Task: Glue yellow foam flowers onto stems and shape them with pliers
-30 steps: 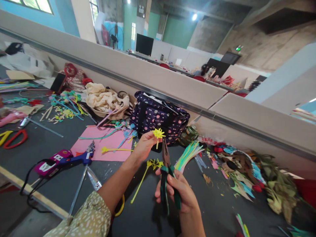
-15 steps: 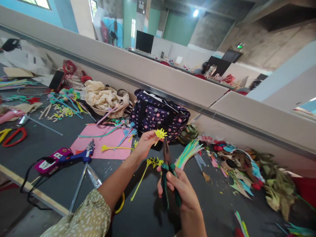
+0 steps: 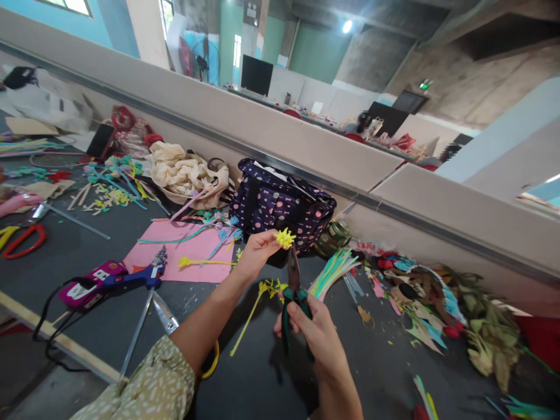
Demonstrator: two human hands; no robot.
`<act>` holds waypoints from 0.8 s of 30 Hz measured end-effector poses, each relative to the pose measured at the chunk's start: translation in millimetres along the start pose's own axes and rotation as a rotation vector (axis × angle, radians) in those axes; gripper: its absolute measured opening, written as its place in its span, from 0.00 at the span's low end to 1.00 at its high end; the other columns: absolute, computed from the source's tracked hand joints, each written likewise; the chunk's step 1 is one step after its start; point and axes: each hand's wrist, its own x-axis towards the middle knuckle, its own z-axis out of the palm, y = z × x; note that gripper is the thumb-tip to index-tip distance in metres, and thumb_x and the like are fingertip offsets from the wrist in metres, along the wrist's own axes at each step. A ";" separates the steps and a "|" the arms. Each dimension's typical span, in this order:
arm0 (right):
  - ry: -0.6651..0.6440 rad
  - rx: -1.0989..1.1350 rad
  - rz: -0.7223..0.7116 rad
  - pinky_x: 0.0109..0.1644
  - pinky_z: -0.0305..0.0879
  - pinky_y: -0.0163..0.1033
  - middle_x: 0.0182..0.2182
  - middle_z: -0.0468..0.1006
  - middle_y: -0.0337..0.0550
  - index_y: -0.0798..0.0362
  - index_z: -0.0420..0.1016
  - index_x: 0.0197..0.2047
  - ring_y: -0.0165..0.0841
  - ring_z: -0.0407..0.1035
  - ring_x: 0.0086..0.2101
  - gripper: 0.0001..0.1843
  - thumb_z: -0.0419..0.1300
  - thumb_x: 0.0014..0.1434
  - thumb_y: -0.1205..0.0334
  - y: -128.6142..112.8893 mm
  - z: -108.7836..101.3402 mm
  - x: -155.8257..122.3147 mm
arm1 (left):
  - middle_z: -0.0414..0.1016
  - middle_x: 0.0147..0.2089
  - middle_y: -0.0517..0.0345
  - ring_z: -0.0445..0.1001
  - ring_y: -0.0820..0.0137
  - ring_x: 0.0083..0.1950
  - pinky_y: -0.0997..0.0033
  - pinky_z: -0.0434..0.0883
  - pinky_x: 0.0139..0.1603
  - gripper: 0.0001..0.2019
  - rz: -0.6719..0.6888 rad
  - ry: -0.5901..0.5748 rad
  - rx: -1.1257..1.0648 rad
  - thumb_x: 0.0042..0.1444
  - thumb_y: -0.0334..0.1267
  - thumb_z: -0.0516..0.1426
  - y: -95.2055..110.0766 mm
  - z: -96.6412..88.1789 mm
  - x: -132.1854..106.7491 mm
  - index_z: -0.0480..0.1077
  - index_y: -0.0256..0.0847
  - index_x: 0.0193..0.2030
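My left hand point(image 3: 252, 255) pinches a small yellow spiky flower point(image 3: 284, 237) and holds it up in front of a dark polka-dot bag point(image 3: 280, 204). My right hand point(image 3: 317, 338) grips the green handles of a pair of pliers point(image 3: 294, 297); the jaws point up, just below the flower. On the dark tabletop point(image 3: 109, 332) under my hands lies another yellow flower on a long stem point(image 3: 256, 306). A bundle of pale green and yellow strips point(image 3: 332, 271) lies just right of the pliers.
A pink paper sheet point(image 3: 175, 254) with stemmed flowers lies to the left, with a blue and pink glue gun point(image 3: 105, 280) and its cable before it. Red-handled scissors point(image 3: 24, 242) lie far left. Cream cloth point(image 3: 184, 172), paper scraps and dried leaves point(image 3: 485, 332) crowd the partition wall.
The stem below the yellow flower head no longer shows. The pliers and my right hand have shifted slightly left and the handles are squeezed closer together.
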 end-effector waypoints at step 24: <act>-0.005 -0.054 -0.027 0.27 0.66 0.33 0.16 0.66 0.31 0.56 0.69 0.43 0.29 0.68 0.20 0.19 0.61 0.60 0.48 -2.7 -1.2 -4.1 | 0.75 0.30 0.56 0.70 0.71 0.34 0.71 0.66 0.40 0.09 0.012 -0.045 0.064 0.50 0.42 0.65 5.6 -1.4 -0.6 0.77 0.37 0.29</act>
